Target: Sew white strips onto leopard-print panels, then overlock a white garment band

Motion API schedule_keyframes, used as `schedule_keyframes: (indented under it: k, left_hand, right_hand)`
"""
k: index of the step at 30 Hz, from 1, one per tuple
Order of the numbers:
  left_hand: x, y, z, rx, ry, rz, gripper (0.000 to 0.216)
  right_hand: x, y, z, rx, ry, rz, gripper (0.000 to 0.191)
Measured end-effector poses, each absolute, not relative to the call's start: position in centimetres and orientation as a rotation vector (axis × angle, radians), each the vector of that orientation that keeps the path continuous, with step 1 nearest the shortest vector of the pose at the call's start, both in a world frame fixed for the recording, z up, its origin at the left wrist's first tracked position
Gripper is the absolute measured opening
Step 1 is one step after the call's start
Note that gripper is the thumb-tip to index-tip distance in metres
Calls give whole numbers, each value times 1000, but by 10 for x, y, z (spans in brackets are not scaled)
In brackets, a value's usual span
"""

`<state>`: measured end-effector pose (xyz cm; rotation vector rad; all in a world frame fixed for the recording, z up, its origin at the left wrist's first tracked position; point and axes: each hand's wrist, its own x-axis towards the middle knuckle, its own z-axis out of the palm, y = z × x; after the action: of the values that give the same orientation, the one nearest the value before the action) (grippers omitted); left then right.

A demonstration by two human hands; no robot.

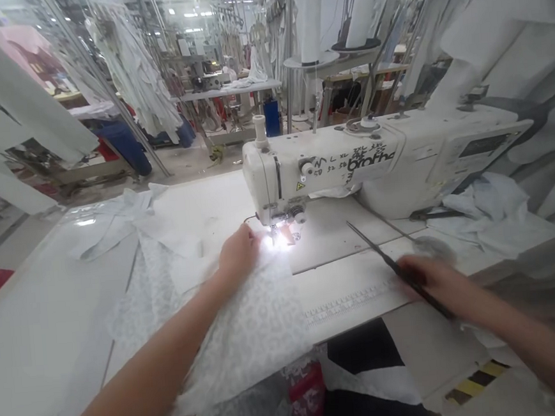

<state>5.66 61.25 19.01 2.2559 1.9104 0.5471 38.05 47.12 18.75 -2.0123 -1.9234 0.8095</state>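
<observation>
My left hand (239, 249) is at the left of the lit needle area of a white sewing machine (322, 166). Its fingers are bent together at the edge of a pale patterned fabric (261, 305), their tips partly lost in the glare. The fabric lies under the needle area and drapes over the table's front edge. My right hand (432, 279) is closed around slim dark tweezers (374, 246), off the fabric to the right. The tweezers' tips point up and left towards the machine bed; this hand is slightly blurred.
Loose white cloth pieces (138, 212) lie on the table's left. More crumpled white cloth (493, 210) sits by the machine's right end. A printed ruler scale (347, 305) runs along the front edge. Thread cones (311, 26) stand behind the machine.
</observation>
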Motion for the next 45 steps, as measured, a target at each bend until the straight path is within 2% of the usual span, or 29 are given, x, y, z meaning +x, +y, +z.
schedule_keyframes:
  k: [3,5,9,14,18,25,32,45]
  left_hand:
    - [50,580,198,2133,1789,424,27]
    - [49,560,205,2109,1683,303,23]
    - [53,524,216,1996,1483,223,25]
    - [55,486,223,1602,1274,220,34]
    - [47,467,219,1496,1254,146,34]
    - [42,452,215,1417,1203,265,43]
    - [48,444,206,1402,1143,278,42]
    - [52,439,211,1362,1171,315,38]
  right_hand:
    - [354,407,170,-1636,-1735,1388,17]
    - [333,377,157,-1571,-1668,1502,18]
    - [305,360,148,-1589,-1654,1388,17]
    - [293,368,161,-1651,-1713,1312,36]
    - [286,367,161,-1603,-1759,1303,31]
    - [275,362,156,-1513,-1823,1326,30]
    - [265,366,167,-1481,-1829,1294,31]
    - [271,358,156,-1523,-1819,1316,31]
